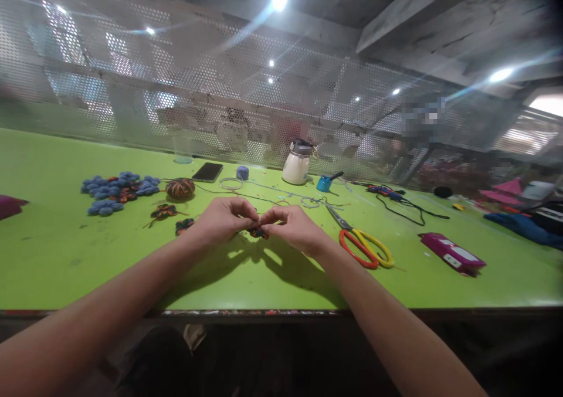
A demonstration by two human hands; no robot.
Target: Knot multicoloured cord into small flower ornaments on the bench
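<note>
Over the middle of the green table, my left hand [229,216] and my right hand [292,226] meet, fingertips pinched together. Between them is a small dark multicoloured yarn piece [257,233], mostly covered by my fingers. Beside my left wrist lies a similar dark yarn piece [183,226], partly hidden by the hand. Another orange-and-black yarn piece [163,211] is a little farther left. A multicoloured yarn ball [180,189] rests behind it. To the right of my right hand are scissors [358,238] with one red and one yellow handle, blades pointing away.
Blue yarn flowers [105,192] cluster at the left. A phone [208,172], a small blue yarn ball [242,173], a white jug [296,165] and a blue pot [324,183] stand farther back. A purple box [453,253] lies right. A perforated metal screen [246,104] rises behind the table.
</note>
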